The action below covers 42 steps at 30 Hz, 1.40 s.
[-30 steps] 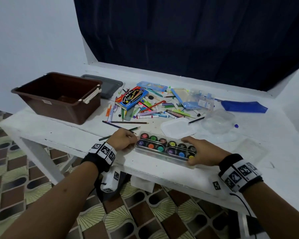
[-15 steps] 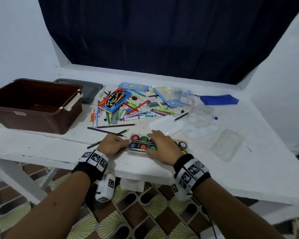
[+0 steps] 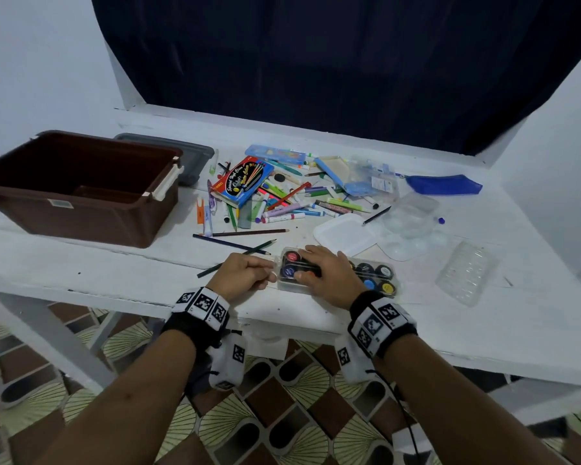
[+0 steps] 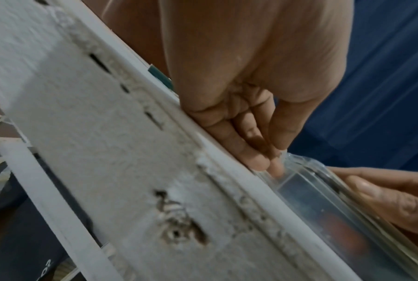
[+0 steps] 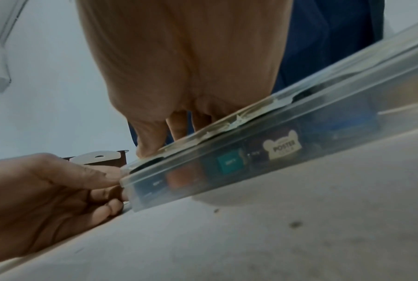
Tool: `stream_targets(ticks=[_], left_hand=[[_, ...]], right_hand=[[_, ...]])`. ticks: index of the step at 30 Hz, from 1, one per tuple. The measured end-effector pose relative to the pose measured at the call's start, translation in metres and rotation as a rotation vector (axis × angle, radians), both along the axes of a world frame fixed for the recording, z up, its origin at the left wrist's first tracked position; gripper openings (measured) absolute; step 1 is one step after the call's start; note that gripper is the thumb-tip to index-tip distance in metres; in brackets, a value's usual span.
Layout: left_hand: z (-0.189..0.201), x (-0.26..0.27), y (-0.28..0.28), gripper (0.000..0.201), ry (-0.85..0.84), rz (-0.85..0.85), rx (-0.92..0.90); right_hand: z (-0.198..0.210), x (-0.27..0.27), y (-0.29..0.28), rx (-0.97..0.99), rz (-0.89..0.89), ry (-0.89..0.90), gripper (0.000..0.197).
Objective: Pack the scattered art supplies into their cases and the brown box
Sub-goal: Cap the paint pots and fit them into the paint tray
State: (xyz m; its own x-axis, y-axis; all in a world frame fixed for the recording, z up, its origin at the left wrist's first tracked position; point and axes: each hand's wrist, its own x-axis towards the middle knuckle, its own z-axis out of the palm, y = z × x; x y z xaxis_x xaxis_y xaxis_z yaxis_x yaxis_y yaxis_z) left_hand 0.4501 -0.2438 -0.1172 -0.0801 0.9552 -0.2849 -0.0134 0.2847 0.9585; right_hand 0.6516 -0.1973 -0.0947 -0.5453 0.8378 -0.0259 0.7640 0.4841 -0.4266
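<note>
Paint case: clear plastic, rows of poster-colour pots inside; lies flat at near edge of white table, right in front of the person. Lid on; whether fully snapped, can't tell.
Right hand: fingers laid flat, palm down, pressing on lid over the left half of the case.
Left hand: fingers curled, tips pinching the case's left end at the lid seam; the wrist views show thumb and fingertips at the corner.
Step (est.): closing/snapping lid shut.
Risk 1: case sits v. near table edge; a hard push toward the body could slide it off, pots spill on the floor.
Risk 2: uneven press, right end uncovered by the hand; lid may pop up there when lifted.
Risk 3: thin plastic could crack if squeezed at the corner.
Brown box: open, far left, well apart from case; carry w/ both hands if lid unsure.
Loose pencils: just beyond left hand; could get swept off.
Marker pile: mid-table, not yet packed.
</note>
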Motion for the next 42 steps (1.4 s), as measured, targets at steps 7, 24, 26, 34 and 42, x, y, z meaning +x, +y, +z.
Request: stream_targets(ticks=[7,24,26,34,42], left_hand=[[-0.003,0.0,-0.003,0.017,-0.053,-0.045,0.093],[-0.016,-0.002,-0.011,0.05,0.21,-0.096,0.256],[-0.014,-0.004,-0.009,0.049,0.176,-0.104,0.25],[-0.014,-0.009,-0.013,0.051,0.279,-0.186,0.322],[-0.014,-0.007,-0.015,0.059,0.478,-0.232,0.335]], right_hand=[[0.0,0.0,0.0,-0.002,0.008,0.004,0.053],[0.0,-0.004,0.001,-0.005,-0.035,0.02,0.054],[0.0,-0.003,0.0,-0.009,-0.034,0.034,0.053],[-0.004,-0.001,0.0,0.0,-0.049,0.062,0.054],[-0.004,-0.002,0.001,-0.002,-0.042,0.075,0.054]])
